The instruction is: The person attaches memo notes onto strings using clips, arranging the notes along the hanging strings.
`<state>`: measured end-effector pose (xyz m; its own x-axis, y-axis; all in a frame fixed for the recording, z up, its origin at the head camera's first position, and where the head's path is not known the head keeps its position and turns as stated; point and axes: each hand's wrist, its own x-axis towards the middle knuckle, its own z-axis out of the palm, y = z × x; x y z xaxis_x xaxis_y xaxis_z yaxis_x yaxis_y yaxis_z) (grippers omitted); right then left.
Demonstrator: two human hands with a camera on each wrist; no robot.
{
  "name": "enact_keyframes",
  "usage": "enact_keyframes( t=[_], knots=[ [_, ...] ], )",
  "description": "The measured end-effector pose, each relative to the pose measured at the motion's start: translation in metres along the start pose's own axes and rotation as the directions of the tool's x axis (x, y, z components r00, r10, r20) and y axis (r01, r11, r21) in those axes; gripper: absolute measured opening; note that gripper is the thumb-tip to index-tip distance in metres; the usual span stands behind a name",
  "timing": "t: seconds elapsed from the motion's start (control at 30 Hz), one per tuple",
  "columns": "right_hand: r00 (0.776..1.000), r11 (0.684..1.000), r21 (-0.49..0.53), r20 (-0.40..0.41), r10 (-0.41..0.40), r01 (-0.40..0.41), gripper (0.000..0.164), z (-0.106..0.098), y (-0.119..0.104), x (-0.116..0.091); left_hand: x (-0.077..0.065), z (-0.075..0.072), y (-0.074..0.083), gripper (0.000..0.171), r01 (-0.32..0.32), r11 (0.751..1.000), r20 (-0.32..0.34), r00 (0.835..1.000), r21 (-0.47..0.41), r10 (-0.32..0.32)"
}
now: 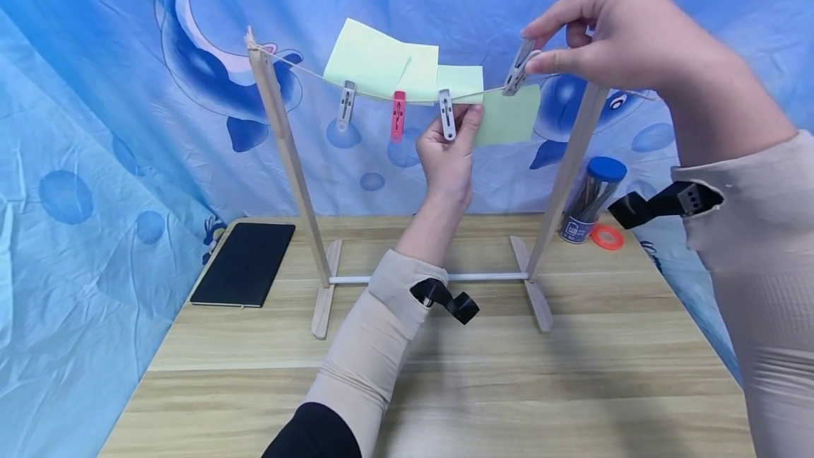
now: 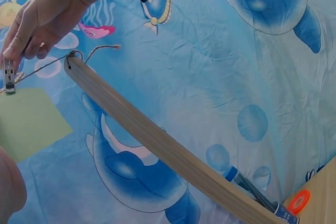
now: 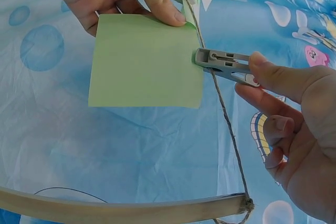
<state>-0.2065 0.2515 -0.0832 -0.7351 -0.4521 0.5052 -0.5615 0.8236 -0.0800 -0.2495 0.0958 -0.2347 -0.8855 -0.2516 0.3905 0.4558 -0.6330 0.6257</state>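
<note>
My right hand [image 1: 610, 37] pinches a grey clothespin [image 1: 520, 68] between thumb and finger. In the right wrist view, the clothespin's jaws sit over the string [image 3: 226, 114] and the edge of a green paper sheet [image 3: 147, 61]. My left hand [image 1: 448, 161] holds that sheet by its other end, the thumb lying on its face. Along the string to the left, a grey clothespin [image 1: 345, 106], a red clothespin [image 1: 398, 117] and another grey clothespin [image 1: 447, 115] hold pale green sheets [image 1: 369, 55].
The string runs between two wooden posts [image 1: 289, 154] joined low down by a white rod [image 1: 486, 276]. A black notebook [image 1: 244, 263] lies at the left on the wooden table [image 1: 572, 387]. A blue-lidded jar [image 1: 591, 200] and an orange ring [image 1: 607, 237] are behind the right post.
</note>
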Motion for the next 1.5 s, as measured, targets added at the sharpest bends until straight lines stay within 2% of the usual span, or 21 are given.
enact_keyframes(
  t=[0.57, 0.9, 1.17, 1.5],
  knots=[
    [0.999, 0.997, -0.059, -0.001, -0.050, 0.050, 0.033, 0.0019, -0.0038, 0.0002, 0.0001, -0.0009, 0.0001, 0.023, -0.003, 1.000, 0.005, 1.000, 0.006, 0.003],
    [1.000, 0.998, -0.060, -0.005, -0.021, 0.020, 0.030, 0.0021, -0.0044, 0.0005, 0.0006, -0.0005, -0.0002, 0.025, -0.001, 1.000, 0.005, 1.000, -0.003, 0.001],
    [1.000, 0.998, -0.054, -0.020, -0.012, 0.011, 0.027, 0.0002, -0.0057, 0.0018, 0.0018, 0.0004, -0.0005, 0.024, -0.033, 0.999, 0.003, 0.999, -0.001, 0.033],
    [0.998, 0.996, -0.067, 0.023, -0.058, 0.060, 0.031, 0.0027, -0.0054, 0.0030, 0.0010, 0.0004, -0.0005, 0.024, -0.010, 1.000, 0.008, 1.000, 0.016, 0.010]
  ],
)
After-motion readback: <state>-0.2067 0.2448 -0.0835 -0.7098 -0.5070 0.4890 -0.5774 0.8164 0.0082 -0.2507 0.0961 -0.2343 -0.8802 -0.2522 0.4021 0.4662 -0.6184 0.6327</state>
